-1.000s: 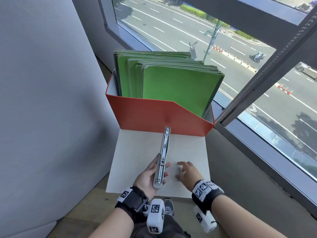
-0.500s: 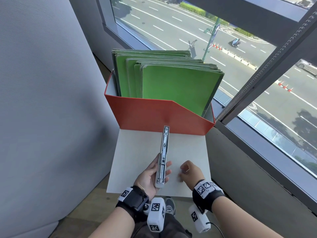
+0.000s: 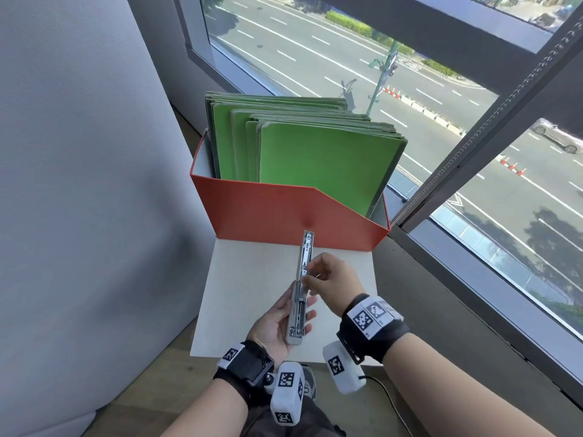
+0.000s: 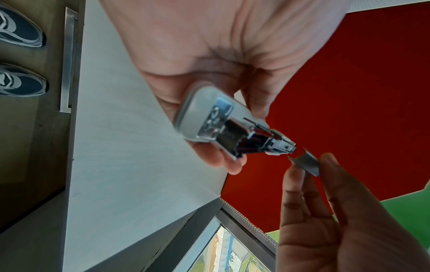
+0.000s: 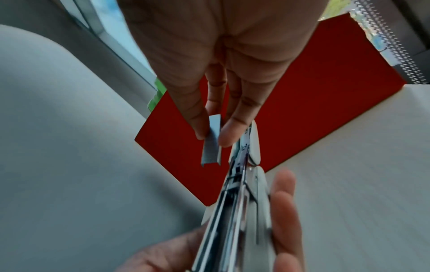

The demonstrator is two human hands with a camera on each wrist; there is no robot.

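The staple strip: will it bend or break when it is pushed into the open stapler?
Probably stiff: the staple strip juts straight from the right hand without sagging. Likely light, since a fingertip pinch carries it. Thin and small, it might slip or snap if forced against the stapler.

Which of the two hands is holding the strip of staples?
The right hand: it pinches the strip of staples between thumb and a finger. The left hand instead holds the opened stapler in its palm.
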